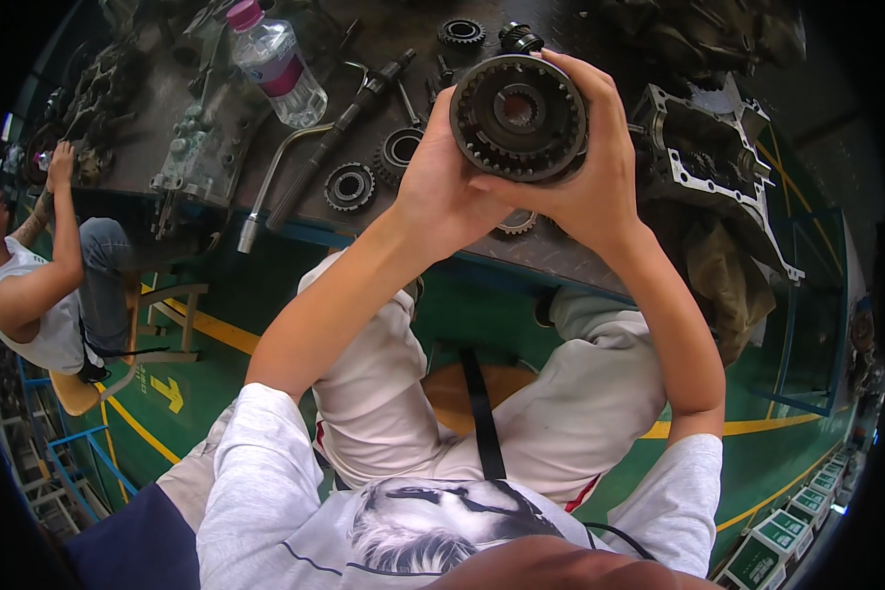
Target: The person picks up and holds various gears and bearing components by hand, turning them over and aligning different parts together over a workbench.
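Note:
Between both hands I hold a dark round gear assembly point(472, 123), its toothed ring and splined centre hole facing up. My left hand point(442, 192) is closed around its left and lower side. My right hand point(600, 147) wraps its right side, fingers over the far rim and thumb along the near edge. Beneath my hands a loose gear point(517, 222) shows partly at the bench edge. Left of them lie a small gear point(349, 186) and a ring gear point(400, 149), partly hidden by my left wrist. Beyond the assembly sit another gear point(461, 32) and a small dark gear point(520, 38).
On the metal bench lie a splined shaft point(339, 138), a bent-handled wrench point(277, 177) and a water bottle point(279, 69). Metal housings point(202, 152) stand left, and an open gearbox casing point(713, 147) stands right. A co-worker point(44, 285) sits at the far left.

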`<state>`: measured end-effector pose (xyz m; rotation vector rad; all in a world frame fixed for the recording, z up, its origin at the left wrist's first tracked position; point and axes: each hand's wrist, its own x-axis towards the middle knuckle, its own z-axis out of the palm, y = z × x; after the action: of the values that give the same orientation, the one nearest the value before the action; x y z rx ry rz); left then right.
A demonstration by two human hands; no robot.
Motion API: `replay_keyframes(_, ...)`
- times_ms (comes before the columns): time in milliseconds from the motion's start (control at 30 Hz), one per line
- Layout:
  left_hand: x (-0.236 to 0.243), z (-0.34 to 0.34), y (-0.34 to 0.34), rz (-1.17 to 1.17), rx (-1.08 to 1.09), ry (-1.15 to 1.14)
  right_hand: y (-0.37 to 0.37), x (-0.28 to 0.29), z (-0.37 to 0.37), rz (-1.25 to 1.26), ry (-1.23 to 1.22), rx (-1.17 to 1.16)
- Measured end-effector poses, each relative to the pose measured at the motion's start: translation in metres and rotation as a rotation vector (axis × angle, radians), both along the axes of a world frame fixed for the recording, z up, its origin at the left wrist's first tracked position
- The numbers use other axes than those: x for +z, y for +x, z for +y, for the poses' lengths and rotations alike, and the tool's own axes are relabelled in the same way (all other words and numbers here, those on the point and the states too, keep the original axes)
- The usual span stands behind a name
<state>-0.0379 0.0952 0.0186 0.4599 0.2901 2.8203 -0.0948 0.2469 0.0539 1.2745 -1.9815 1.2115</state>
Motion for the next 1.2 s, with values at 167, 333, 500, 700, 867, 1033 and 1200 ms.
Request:
replay_keyframes(167,0.002,0.001,0.0,0.005,-0.069,0.047,-0.003,0.006,0.001,-0.04,0.004,0.086)
replay_keyframes(333,0.021,0.011,0.006,-0.092,0.11,-0.127,0.008,0.022,0.002,-0.012,-0.087,0.168)
replay_keyframes(500,0.025,0.002,-0.002,-0.296,0.384,-0.339,0.01,0.033,0.006,-0.111,-0.109,0.155)
replay_keyframes(700,0.03,0.0,0.002,-0.334,0.458,-0.301,0.007,0.03,0.02,-0.191,0.025,0.067)
replay_keyframes(867,0.021,-0.003,-0.003,-0.319,0.351,-0.189,0.016,0.04,0.02,-0.072,0.226,-0.099)
replay_keyframes(1033,0.029,0.008,0.005,-0.34,0.277,-0.202,0.008,0.03,0.012,0.059,0.202,-0.061)
replay_keyframes(1200,0.028,0.012,0.008,-0.401,0.238,-0.277,0.008,0.023,0.007,0.136,0.246,-0.153)
